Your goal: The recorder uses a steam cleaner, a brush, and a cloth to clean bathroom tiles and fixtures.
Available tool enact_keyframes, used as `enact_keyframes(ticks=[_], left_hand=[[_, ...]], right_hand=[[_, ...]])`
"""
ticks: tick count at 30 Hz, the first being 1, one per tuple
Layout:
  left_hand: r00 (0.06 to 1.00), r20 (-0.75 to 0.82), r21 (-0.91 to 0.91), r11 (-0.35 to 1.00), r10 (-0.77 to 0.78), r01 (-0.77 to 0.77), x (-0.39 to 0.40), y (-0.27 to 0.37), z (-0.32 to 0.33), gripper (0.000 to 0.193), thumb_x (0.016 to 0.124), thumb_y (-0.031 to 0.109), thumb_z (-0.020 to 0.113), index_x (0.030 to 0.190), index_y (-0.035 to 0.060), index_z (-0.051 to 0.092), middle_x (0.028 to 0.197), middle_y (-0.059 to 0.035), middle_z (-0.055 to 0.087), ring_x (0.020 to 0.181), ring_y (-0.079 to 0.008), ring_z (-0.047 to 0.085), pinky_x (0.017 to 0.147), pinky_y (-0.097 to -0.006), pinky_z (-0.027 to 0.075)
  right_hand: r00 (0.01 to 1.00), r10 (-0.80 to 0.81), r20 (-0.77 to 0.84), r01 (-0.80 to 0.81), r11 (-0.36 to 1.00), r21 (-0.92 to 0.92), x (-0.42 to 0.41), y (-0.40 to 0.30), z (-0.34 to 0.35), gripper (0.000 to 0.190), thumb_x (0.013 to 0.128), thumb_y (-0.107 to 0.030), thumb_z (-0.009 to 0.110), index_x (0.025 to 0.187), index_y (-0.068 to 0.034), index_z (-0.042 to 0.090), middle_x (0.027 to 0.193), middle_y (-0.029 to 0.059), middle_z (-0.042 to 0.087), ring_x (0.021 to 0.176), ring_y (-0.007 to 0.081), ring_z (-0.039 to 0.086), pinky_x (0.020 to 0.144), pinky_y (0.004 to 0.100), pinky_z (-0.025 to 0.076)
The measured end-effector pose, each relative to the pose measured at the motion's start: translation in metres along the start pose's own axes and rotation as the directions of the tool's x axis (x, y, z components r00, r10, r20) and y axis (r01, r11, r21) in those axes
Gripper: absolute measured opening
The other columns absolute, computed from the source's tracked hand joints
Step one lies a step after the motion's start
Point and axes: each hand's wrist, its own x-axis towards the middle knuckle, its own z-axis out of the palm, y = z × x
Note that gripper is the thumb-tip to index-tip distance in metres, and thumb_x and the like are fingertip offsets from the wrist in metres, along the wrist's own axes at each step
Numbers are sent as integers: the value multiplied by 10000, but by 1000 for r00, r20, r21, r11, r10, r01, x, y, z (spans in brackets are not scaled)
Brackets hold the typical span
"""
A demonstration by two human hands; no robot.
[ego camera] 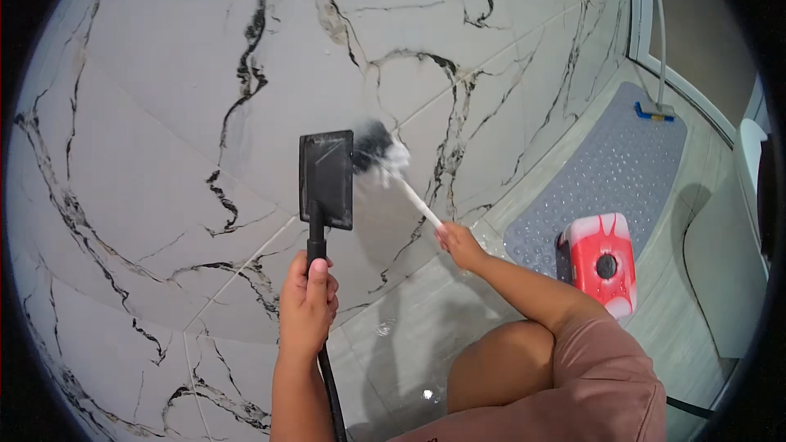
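My left hand [311,294] is wrapped around the handle of a black rectangular hand shower [326,179], its thumb lying along the grip. A black hose [331,390] runs down from that handle past my wrist. My right hand [462,247] grips the white stick handle of a scrubbing brush [420,201]. The brush's dark head [372,146] is against the marble-patterned tile wall [393,92], just right of the shower head, and looks blurred. White foam or spray surrounds part of it.
A red and white plastic stool [621,239] with a round hole stands beside my right arm, partly over a grey bubbled bath mat [589,159]. A long-handled floor brush [656,112] with blue bristles rests on the mat's far end. The floor tiles [393,374] look wet.
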Motion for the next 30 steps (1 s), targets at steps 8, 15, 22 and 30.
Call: enact_keyframes(ticks=[8,15,22,30], left_hand=[[999,36,53,998,37,-39,1,5,11,238,880,294,432,862,57,430,561,23,366,441,-29,306,384,-174,258],[999,49,63,998,22,-25,7,6,30,240,879,293,436,878,53,432,557,22,368,424,-31,302,374,-173,255],[991,-81,32,994,105,-103,15,22,21,229,885,302,417,868,74,426,543,29,358,400,-29,294,351,-168,237],[972,-110,107,974,210,-198,33,42,8,254,887,327,408,839,77,413,540,32,355,385,-23,284,338,-169,227]], right_hand=[[952,303,-36,-303,928,-218,-18,16,-13,312,884,-278,373,699,-40,455,562,25,427,515,126,405,511,264,375],[997,69,24,-70,994,82,-11,30,-20,325,885,-294,368,736,-20,460,601,58,457,555,163,432,534,307,380],[975,218,33,-204,949,-242,-28,14,-37,303,870,-286,387,744,-25,475,600,98,468,556,217,437,551,336,380],[955,280,94,-217,882,-417,-25,15,-38,329,867,-323,391,782,-33,521,657,172,514,619,321,504,564,376,393]])
